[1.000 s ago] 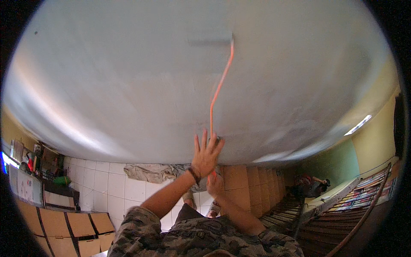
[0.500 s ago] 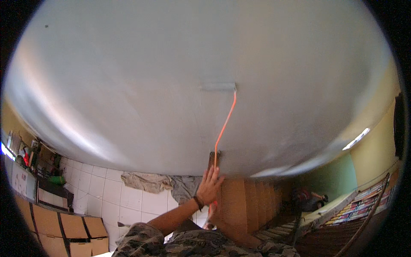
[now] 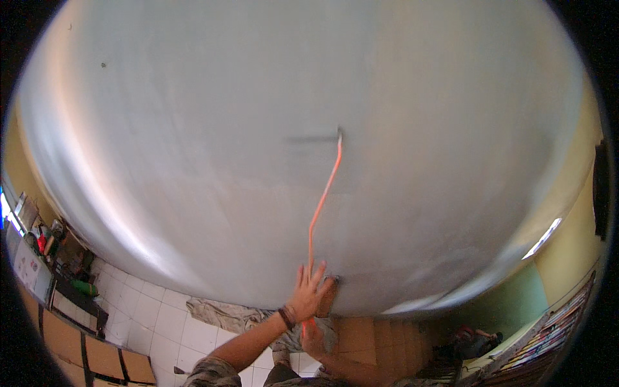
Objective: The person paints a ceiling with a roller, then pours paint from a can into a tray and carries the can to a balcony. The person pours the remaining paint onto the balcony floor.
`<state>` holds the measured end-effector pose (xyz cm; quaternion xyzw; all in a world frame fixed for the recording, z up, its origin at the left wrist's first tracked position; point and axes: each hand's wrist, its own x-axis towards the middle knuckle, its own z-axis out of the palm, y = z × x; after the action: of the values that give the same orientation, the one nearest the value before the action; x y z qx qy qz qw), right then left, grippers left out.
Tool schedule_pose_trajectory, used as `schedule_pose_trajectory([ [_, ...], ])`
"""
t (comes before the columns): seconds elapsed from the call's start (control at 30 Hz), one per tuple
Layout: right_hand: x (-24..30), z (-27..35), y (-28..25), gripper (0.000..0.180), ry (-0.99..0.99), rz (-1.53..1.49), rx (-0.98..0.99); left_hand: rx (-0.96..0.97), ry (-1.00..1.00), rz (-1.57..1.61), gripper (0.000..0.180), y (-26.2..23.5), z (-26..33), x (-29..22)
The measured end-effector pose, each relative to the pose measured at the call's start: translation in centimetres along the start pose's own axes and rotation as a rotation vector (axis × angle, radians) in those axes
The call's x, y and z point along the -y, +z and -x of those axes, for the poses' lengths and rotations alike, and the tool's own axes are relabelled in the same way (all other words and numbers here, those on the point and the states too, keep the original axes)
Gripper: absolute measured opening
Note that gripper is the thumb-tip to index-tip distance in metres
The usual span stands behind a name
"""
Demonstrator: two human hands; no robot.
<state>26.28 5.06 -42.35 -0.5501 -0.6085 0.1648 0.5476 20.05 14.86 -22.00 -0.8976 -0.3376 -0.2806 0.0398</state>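
Observation:
A paint roller with a long orange rod (image 3: 322, 197) reaches up against a large grey wall (image 3: 213, 161). Its roller sleeve (image 3: 313, 139) lies sideways on the wall and nearly blends into the grey. My right hand (image 3: 314, 340) is closed around the orange handle at the bottom, partly hidden below the other hand. Higher up, my left hand (image 3: 308, 298) lies against the rod with its fingers stretched and spread. A dark bracelet circles the left wrist. Just beside the left fingers shows the end of a brown post-like piece (image 3: 329, 297).
Brown stairs (image 3: 387, 345) descend at the right below the wall, near a slatted railing (image 3: 548, 338). A person (image 3: 474, 342) is down there. Crumpled cloth (image 3: 225, 313) lies on white floor tiles (image 3: 164, 329). Brown-fronted cabinets (image 3: 103, 351) stand at lower left.
The view has shifted, showing more wall and placing my hands lower in the picture. The roller has moved left along the wall. Both hands stay at the roller.

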Motion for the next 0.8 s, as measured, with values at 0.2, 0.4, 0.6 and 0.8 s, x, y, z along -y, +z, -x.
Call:
schedule_pose_trajectory([
  [0.2, 14.0, -15.2, 1.1, 0.047, 0.245, -0.529, 0.115, -0.124, 0.012, -0.239, 0.073, -14.3, -10.6, 4.2],
  [0.4, 12.6, -16.2, 2.0, 0.044, 0.280, -0.606, 0.116, -0.137, 0.004, -0.251, 0.072, -14.3, -11.3, 4.5],
  [0.6, 7.9, -8.9, 4.1, 0.047, 0.339, -0.327, 0.124, 0.061, 0.021, -0.134, 0.067, -5.3, -1.3, 5.0],
  [0.8, 19.7, -21.3, 1.4, 0.045, 0.301, -0.518, 0.211, -0.274, 0.133, -0.204, 0.073, -19.5, -14.4, 8.2],
])
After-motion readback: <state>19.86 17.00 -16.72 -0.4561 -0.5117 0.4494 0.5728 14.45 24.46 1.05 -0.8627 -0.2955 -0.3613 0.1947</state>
